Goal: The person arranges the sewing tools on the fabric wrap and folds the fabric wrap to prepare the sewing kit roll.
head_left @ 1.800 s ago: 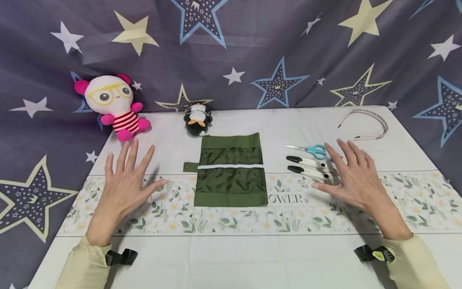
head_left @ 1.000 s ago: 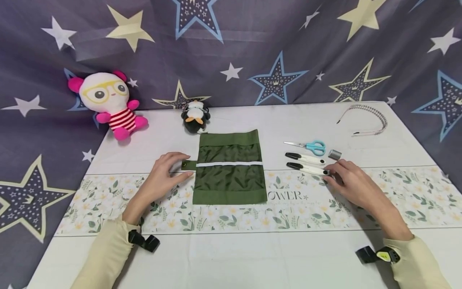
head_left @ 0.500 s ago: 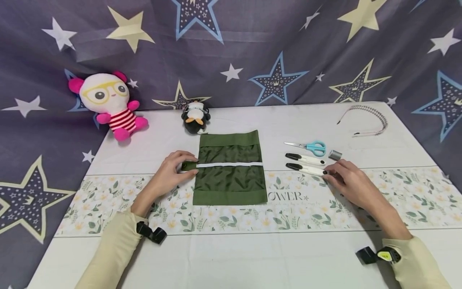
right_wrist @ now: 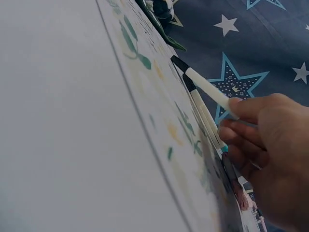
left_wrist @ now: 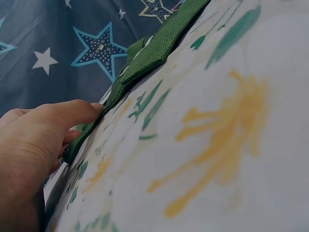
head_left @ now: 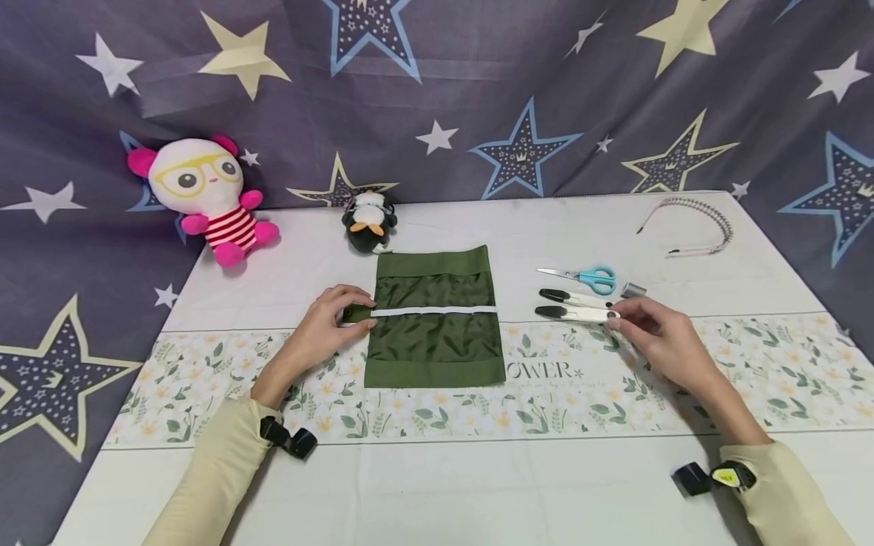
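Observation:
A green fabric organizer pouch [head_left: 437, 341] with a white elastic band lies flat mid-table. My left hand [head_left: 326, 322] holds its left edge, thumb and forefinger on either side of the snap tab [head_left: 355, 312]; in the left wrist view the thumb [left_wrist: 82, 111] lies at the cloth's edge. My right hand [head_left: 658, 334] pinches the plain end of white thread snips [head_left: 580, 312] with a black cover. They tilt up off the table in the right wrist view. A second, similar pair of snips [right_wrist: 205, 113] lies behind them on the cloth.
Turquoise-handled scissors [head_left: 580, 277] and a grey thread spool [head_left: 633, 290] lie just beyond the snips. A headband [head_left: 717, 227] rests at the back right. A penguin toy [head_left: 369, 224] sits behind the pouch, a pink-and-white plush [head_left: 218, 197] at the back left, before a star-patterned curtain.
My hands came down from hovering with spread fingers. The left moved right to the pouch's edge. The right took hold of the nearer thread snips and has lifted their end slightly, shifting them left.

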